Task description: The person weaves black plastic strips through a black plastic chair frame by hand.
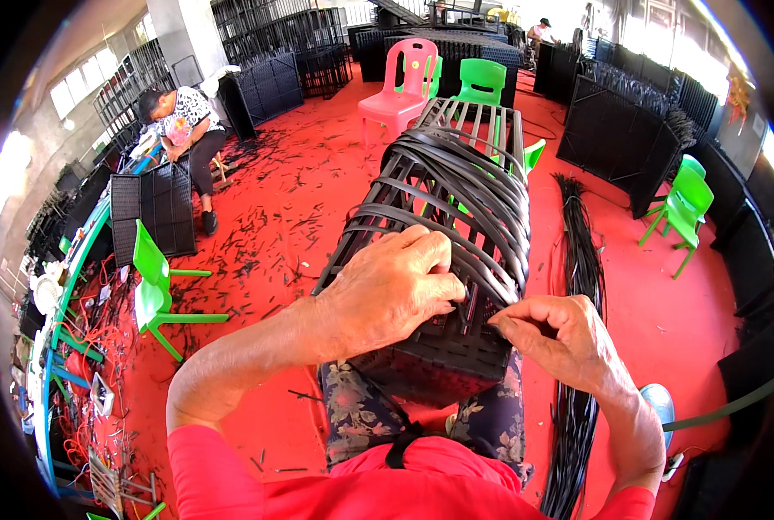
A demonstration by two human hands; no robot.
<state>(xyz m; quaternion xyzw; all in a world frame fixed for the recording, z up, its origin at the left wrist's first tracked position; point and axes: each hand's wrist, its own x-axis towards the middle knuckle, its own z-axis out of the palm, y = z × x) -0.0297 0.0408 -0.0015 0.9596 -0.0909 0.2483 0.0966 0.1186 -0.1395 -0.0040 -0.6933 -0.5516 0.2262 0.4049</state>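
Note:
A long frame (508, 139) stands between my knees, its near end wrapped in tightly woven black plastic strips (439, 368). Loose loops of flat black strip (482, 186) lie in a thick bundle across its top and right side. My left hand (395, 290) rests over the frame with fingers curled closed at the strips; just what sits under its fingertips is partly hidden. At the frame's right edge my right hand (564, 338) pinches a black strip between thumb and forefinger, close to the woven part.
A bundle of long black strips (575, 260) lies on the red floor (664, 347) to my right. Green chairs (157, 286) stand around, with a pink chair (401, 87) ahead. At left a seated person (183, 121) works on a black panel (157, 208). Strip scraps litter the floor.

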